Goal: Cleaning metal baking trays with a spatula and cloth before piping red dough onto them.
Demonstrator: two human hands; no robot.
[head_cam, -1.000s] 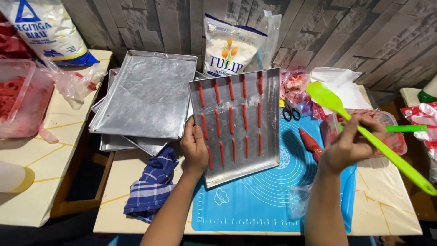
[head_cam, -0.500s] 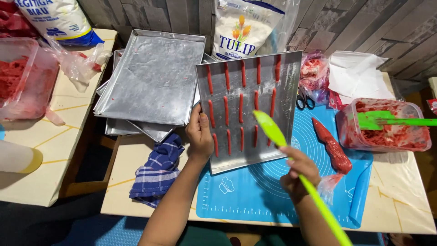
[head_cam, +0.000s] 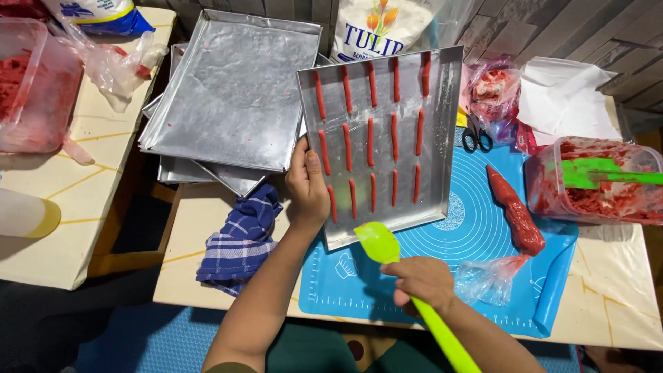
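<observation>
Metal baking tray (head_cam: 407, 200), rectangular, carrying three rows of thin red dough strips (head_cam: 371, 141); it rests partly on the blue silicone mat (head_cam: 483, 242), its far edge toward the flour bag (head_cam: 383, 27) at 12 o'clock. The left hand (head_cam: 307, 186) grips its left rim, thumb on the tray floor and fingers curled under. The right hand (head_cam: 423, 280) is closed around the handle of a lime-green spatula (head_cam: 380, 243), whose blade lies just at the tray's near edge. At 9 o'clock a stack of empty trays (head_cam: 235, 90) nearly touches; a checked cloth (head_cam: 242, 238) lies at 7 o'clock. At 3 o'clock: scissors (head_cam: 476, 135), a red piping bag (head_cam: 514, 214) and a tub of red dough (head_cam: 601, 179). Bare mat shows at 5 o'clock (the freest ground). Against half a second earlier, the spatula blade has dropped from over the strips to the near edge.
</observation>
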